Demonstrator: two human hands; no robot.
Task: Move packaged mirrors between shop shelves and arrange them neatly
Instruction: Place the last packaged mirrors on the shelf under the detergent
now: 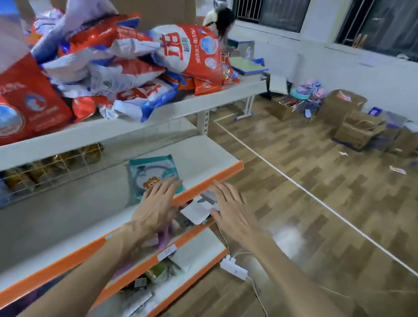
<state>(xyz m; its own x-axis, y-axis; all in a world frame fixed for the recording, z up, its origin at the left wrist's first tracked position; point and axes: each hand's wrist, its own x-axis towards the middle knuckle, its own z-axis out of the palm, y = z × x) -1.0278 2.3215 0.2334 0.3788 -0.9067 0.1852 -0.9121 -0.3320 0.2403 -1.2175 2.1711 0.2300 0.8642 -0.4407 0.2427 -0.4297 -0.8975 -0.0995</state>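
My 2 hands are spread, empty: left hand over the pack, perhaps touching; right hand just right of it.

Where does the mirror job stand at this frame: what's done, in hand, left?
Done: one teal pack lies flat on the orange-edged shelf. In hand: nothing is gripped; the left hand lies flat-fingered over that pack's near corner, and the right hand reaches open toward a white pack on the shelf below. Left: that pack and the jumbled packs lower down look unsorted, so most of the job seems ahead.
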